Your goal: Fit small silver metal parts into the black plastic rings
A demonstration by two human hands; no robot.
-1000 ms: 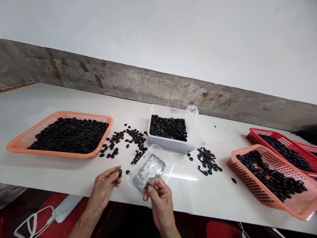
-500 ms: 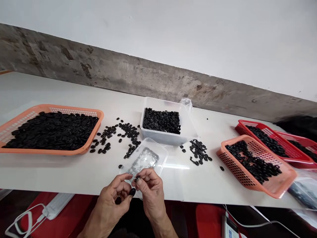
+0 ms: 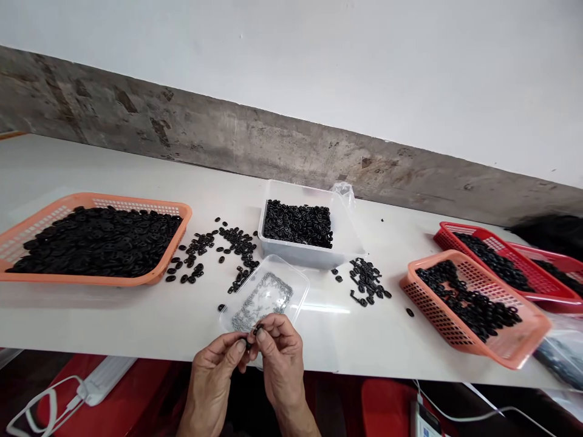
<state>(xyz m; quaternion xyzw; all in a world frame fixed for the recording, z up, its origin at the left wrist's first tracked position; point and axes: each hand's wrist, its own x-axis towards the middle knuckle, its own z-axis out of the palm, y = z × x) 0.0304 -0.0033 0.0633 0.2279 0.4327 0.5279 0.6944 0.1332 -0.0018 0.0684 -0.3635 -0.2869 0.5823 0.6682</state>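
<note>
My left hand (image 3: 217,370) and my right hand (image 3: 279,355) meet at the table's near edge, fingertips pinched together on a small black plastic piece (image 3: 253,335). Just beyond them lies a shallow clear tray (image 3: 296,285) holding several small metal parts. Loose black pieces (image 3: 214,249) are scattered on the white table (image 3: 113,315) between the hands and the containers. Whether each hand holds its own piece or both grip one, I cannot tell.
A wide orange basket (image 3: 155,206) of black pieces sits at the left, a clear tub (image 3: 310,255) of them at centre. Another small pile (image 3: 367,282) lies right of the tub. Orange (image 3: 514,352) and red (image 3: 551,297) baskets stand at the right. Cables and red seats show below the table.
My hands, apart a second ago with a black piece in each, have come together at the table edge. The view shifted slightly rightward and down.
</note>
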